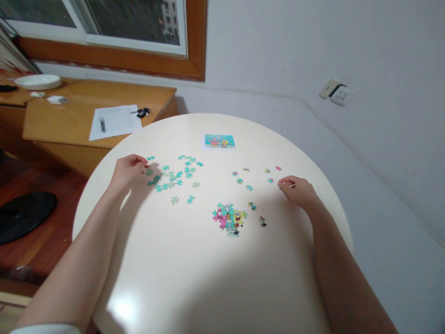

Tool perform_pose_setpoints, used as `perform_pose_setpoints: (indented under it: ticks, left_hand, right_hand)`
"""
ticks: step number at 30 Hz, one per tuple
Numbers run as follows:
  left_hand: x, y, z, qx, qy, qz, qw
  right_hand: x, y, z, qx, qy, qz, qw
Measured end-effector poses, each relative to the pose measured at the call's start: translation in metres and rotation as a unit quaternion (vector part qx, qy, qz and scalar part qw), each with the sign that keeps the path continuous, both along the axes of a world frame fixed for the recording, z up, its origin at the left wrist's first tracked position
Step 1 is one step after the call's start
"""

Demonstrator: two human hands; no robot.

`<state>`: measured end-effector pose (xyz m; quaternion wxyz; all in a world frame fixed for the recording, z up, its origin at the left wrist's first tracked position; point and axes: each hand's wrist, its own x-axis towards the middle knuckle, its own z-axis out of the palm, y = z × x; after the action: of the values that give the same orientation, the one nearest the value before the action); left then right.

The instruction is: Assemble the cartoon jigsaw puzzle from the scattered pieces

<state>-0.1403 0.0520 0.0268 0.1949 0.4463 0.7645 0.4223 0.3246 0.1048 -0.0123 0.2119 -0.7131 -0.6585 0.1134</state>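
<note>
My left hand (129, 170) is over the left side of the round white table, thumb and fingertips pinched together at the edge of a spread of loose teal and pale green jigsaw pieces (179, 175). Whether a piece is between those fingers is hidden. On the right, my right hand (297, 190) has its fingertips drawn together close to a teal and pink jigsaw piece (270, 180); what they hold, if anything, does not show. Between the hands, nearer me, lies a partly joined cartoon puzzle (228, 219). Two loose pieces, one yellow and teal (252, 206), one greyish (263, 221), lie beside it.
A picture card (219, 142) with cartoon figures lies at the table's (194, 278) far side. Beyond, a wooden desk (73, 118) holds a paper sheet (116, 121), keys (143, 112) and a white dish (39, 82). The wall carries a socket (342, 95).
</note>
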Motion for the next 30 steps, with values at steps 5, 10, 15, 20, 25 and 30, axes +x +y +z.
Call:
perform_pose_setpoints:
  ticks: [5, 10, 15, 20, 25, 30]
  left_hand:
    - [-0.008, -0.001, 0.002, -0.001, -0.028, 0.039, 0.999]
    - [-0.012, -0.001, 0.002, -0.029, -0.015, 0.050, 0.998]
    - [-0.013, 0.000, -0.003, -0.035, -0.003, 0.036, 0.999]
    - [-0.015, 0.001, -0.007, -0.049, 0.018, 0.032, 0.998]
    - [-0.015, 0.001, -0.008, -0.055, 0.021, 0.032, 0.998]
    - [-0.008, 0.001, -0.008, -0.071, 0.017, 0.023, 0.997]
  right_hand:
    - [-0.003, -0.001, 0.003, -0.022, -0.005, -0.008, 1.000]
    - [-0.004, -0.002, 0.005, -0.026, -0.004, -0.007, 1.000]
    - [-0.004, -0.001, 0.005, -0.029, -0.002, -0.012, 0.999]
    - [-0.005, -0.001, 0.005, -0.032, -0.007, -0.014, 0.999]
    - [-0.007, -0.002, 0.008, -0.045, -0.010, -0.012, 0.999]
    - [-0.006, -0.002, 0.008, -0.034, -0.013, -0.006, 0.999]
